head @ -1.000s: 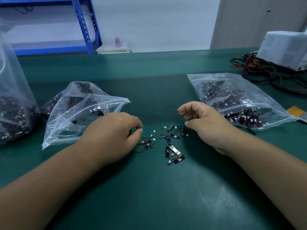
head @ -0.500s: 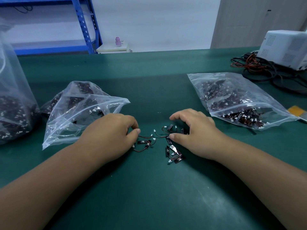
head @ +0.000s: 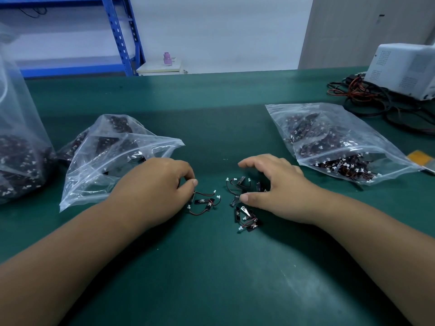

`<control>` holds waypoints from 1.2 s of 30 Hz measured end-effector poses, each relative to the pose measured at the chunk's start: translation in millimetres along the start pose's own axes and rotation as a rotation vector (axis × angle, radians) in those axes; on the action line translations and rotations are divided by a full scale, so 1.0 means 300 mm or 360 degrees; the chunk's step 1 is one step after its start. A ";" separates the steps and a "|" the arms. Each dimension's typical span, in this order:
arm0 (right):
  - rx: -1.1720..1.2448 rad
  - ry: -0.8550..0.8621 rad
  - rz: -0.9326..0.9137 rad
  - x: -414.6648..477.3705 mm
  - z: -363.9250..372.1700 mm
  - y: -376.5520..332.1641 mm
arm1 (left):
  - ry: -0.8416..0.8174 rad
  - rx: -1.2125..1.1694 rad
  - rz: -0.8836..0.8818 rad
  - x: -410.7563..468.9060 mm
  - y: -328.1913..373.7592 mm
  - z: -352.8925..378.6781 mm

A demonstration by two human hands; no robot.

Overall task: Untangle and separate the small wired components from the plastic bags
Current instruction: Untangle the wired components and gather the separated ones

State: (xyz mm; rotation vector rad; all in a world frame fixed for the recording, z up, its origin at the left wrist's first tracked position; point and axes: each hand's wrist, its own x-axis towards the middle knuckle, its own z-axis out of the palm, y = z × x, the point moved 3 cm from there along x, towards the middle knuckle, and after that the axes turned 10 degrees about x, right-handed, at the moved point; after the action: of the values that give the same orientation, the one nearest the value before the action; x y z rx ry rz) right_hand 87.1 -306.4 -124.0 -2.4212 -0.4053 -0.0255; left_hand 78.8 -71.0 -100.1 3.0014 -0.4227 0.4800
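Small black wired components with white plugs lie loose on the green table (head: 211, 278) between my hands, in a left cluster (head: 204, 202) and a right cluster (head: 244, 216). My left hand (head: 155, 187) has curled fingers, and its thumb and forefinger pinch the end of one component at the left cluster's edge. My right hand (head: 277, 189) arches over the upper right components (head: 240, 181), its thumb tip pressing on one of them. An open clear bag (head: 113, 158) of components lies left of my left hand. A second clear bag (head: 341, 147) lies to the right.
A third, taller bag (head: 18, 149) of components stands at the far left edge. At the back right a white device (head: 404, 69) sits with tangled cables (head: 367, 97). A yellow item (head: 420, 157) lies by the right bag. Blue shelving (head: 122, 36) stands beyond the table.
My right hand came down from a raised position onto the right components. The left cluster has been drawn slightly left, widening the gap between the two groups.
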 end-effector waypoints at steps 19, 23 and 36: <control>0.0926 0.0389 0.0143 0.032 -0.032 0.069 | -0.0212 0.0077 0.0177 -0.002 0.008 0.018; 0.0930 0.0370 0.0119 0.034 -0.029 0.070 | -0.0213 0.0024 0.0253 -0.004 0.018 0.015; 0.0115 -0.0349 -0.0152 -0.025 -0.004 -0.029 | -0.0020 -0.0103 0.0082 0.003 0.009 -0.003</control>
State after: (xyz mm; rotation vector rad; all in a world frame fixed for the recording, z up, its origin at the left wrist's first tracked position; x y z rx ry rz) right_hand 77.3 -302.9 -118.6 -2.3392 -0.6099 0.2106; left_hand 78.6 -73.8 -98.9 2.9394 -0.5076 0.4425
